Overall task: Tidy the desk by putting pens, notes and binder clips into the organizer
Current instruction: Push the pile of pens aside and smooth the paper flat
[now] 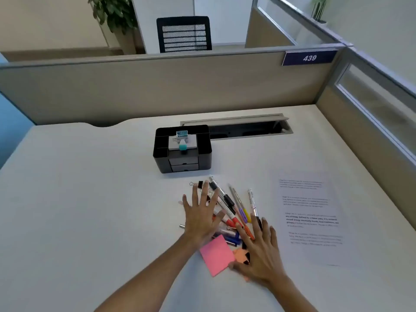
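A black desk organizer [162, 152] with small drawers stands in the middle of the white desk. In front of it lies a heap of several pens and markers [227, 204], with a black binder clip [200, 184] at its far edge. A pink sticky note pad [216, 255] and an orange note [239, 254] lie at the near edge of the heap. My left hand [200, 218] rests flat with spread fingers on the heap's left side. My right hand [261, 251] lies flat with spread fingers on its right side, covering part of the orange note.
A printed sheet of paper [310, 219] lies to the right of the heap. An open cable tray [243, 127] is sunk in the desk behind the organizer. Beige partition walls [157, 86] close the back and right sides. A teal-and-grey item [182, 140] sits on the organizer.
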